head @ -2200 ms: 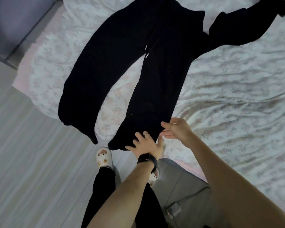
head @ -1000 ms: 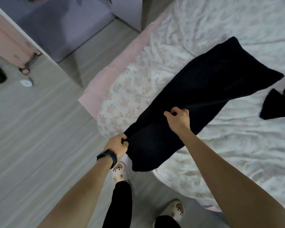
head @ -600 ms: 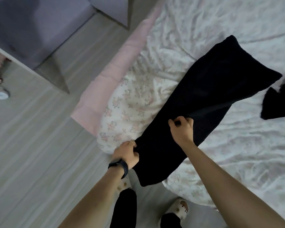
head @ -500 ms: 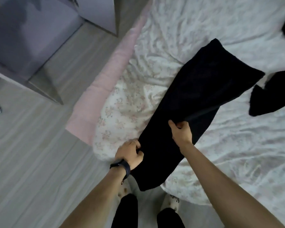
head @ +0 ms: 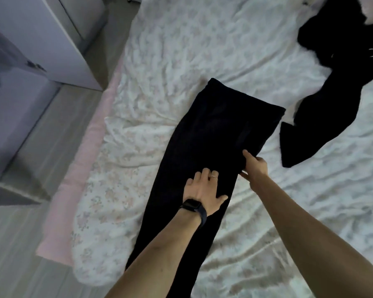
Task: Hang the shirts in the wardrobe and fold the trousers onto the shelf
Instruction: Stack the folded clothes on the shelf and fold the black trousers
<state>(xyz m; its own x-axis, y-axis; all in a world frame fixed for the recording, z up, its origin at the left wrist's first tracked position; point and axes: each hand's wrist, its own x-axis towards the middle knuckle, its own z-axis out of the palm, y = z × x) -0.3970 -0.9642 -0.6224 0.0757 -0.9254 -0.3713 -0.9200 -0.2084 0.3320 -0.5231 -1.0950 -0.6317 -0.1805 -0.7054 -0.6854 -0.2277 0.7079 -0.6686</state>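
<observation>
Black trousers point(head: 213, 130), folded lengthwise into one long strip, lie on the bed point(head: 181, 50), their lower end hanging over the near edge. My left hand point(head: 204, 190), with a ring and a dark watch, presses flat on the middle of the strip, fingers spread. At the strip's right edge, my right hand point(head: 255, 166) pinches the fabric: the thumb lies on top, and the fingers sit at or under the edge. A second black garment point(head: 332, 87) lies crumpled at the far right of the bed.
The bed carries a wrinkled white floral sheet and a pink border point(head: 82, 164) along its left side. A pale wardrobe or cabinet point(head: 41, 39) stands at the upper left, beyond a strip of grey wooden floor point(head: 19, 244).
The trousers went from spread open to folded leg on leg and now lie further onto the bed. My left hand let go of the left edge and lies flat on top.
</observation>
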